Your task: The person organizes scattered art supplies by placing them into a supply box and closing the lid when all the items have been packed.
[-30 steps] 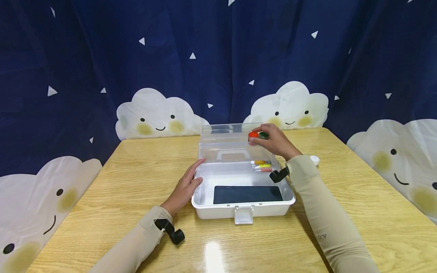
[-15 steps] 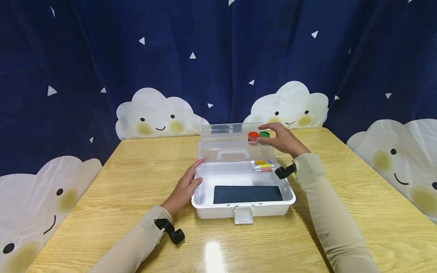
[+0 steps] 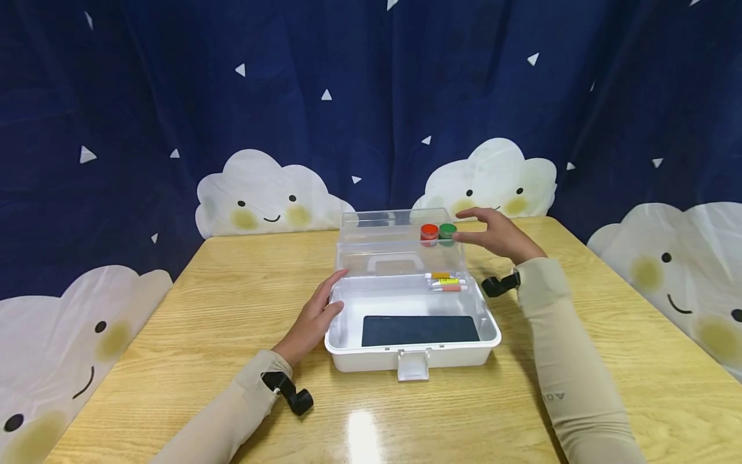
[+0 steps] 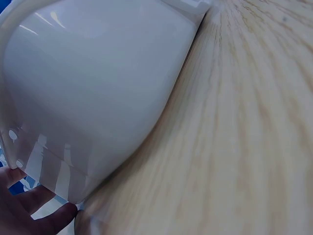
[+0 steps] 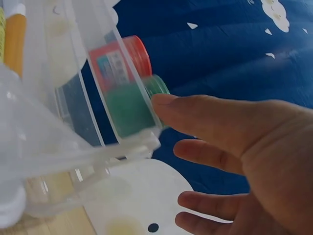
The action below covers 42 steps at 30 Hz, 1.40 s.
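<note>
A white plastic box (image 3: pixel 348 361) with its clear lid (image 3: pixel 400 258) raised stands on the table. My left hand (image 3: pixel 310 325) rests against its left side with fairly straight fingers; in the left wrist view, the fingertips (image 4: pixel 61 218) touch the box's far corner. A red-lidded jar (image 3: pixel 429 235) and a green-lidded jar (image 3: pixel 447 234) stand side by side in a clear tray at the back. Beside the green jar, my right hand (image 3: pixel 501 235) is spread with nothing in it. Its thumb overlaps or touches the green jar in the right wrist view; I cannot tell which.
Slim marker-like sticks, one with an orange part (image 3: pixel 438 276), lie at the box's back right. A flat dark rectangle (image 3: pixel 420 330) lies on the box floor. The open latch (image 3: pixel 413 365) juts out in front. A dark blue curtain (image 3: pixel 371 96) hangs behind the table.
My right hand has let go of the red-lidded jar and moved right, past the green-lidded jar. Both jars stay in the tray. My left hand has not moved.
</note>
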Tool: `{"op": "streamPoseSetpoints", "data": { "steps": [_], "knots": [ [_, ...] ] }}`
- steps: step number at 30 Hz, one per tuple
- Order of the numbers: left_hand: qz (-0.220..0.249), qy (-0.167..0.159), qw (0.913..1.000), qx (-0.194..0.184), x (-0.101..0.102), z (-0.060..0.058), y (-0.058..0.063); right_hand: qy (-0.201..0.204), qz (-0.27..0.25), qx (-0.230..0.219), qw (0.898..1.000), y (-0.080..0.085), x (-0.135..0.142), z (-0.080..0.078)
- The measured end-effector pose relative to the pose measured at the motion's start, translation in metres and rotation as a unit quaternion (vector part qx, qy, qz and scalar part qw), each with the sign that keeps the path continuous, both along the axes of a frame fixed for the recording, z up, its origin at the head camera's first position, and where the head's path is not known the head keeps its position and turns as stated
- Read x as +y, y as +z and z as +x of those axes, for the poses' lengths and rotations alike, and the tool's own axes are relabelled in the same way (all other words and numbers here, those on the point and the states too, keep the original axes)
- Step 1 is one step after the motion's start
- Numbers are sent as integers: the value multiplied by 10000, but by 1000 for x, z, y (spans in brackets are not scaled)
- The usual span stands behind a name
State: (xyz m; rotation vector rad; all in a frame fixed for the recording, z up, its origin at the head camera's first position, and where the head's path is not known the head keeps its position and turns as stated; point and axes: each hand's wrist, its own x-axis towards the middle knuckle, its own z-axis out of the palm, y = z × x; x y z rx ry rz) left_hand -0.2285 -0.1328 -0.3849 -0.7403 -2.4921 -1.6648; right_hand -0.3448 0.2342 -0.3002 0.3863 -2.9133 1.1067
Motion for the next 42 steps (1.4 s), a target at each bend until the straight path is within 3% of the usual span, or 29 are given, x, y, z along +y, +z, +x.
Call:
{"op": "streamPoseSetpoints", "data": {
  "steps": [11,25,30,42],
  "knots": [
    [-3,1,9999,121,0,-1,0,-187,142,-76,9997,3,17,1],
    [12,-10,9999,120,1,-1,-2,-257,468,-174,9984,-6,52,0],
    [1,-37,9999,111,0,-1,-2,-365,677,-407,9962,-11,65,0],
    [37,27,9997,237,-5,-22,-28,-204,721,-689,9948,-22,90,-1]
  ]
}}
